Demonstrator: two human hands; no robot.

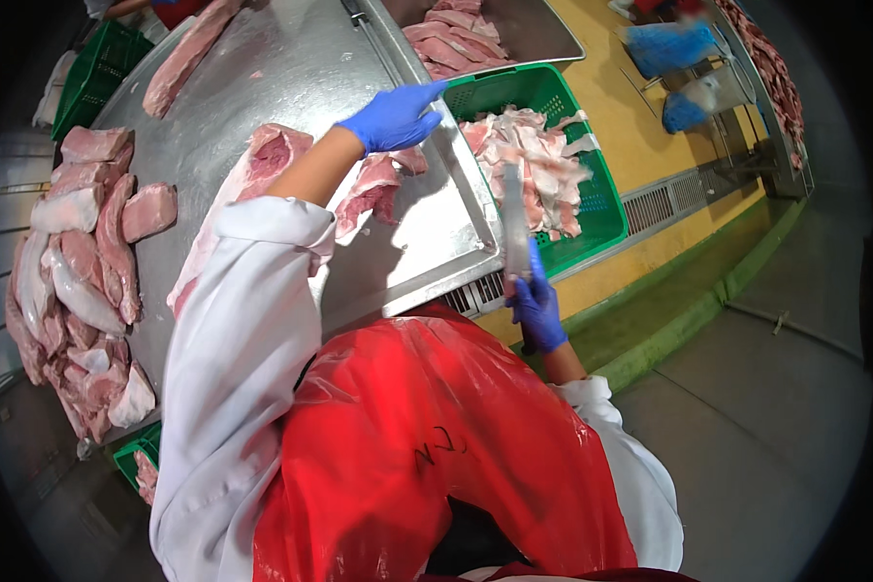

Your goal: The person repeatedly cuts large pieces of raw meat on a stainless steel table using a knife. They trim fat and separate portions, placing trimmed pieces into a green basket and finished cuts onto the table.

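Observation:
My left hand [391,120] in a blue glove reaches over the steel worktop [296,73] to its right rim, near the green crate [597,175], fingers extended and holding nothing visible. My right hand [538,308], also gloved, grips a knife [514,228], its slightly blurred blade pointing up over the crate of pale fatty trimmings [553,165]. Below my left wrist, pink meat pieces [364,194] lie on the metal. A long cut of meat [272,155] is partly hidden by my left arm.
Stacked meat [87,262] covers the left side; a loin [189,58] lies at the back. A steel bin of meat [456,39] stands beyond the crate. Other green crates [92,68] sit at left. A yellow platform [616,121] has grating. Part of another person [170,10] shows at top left.

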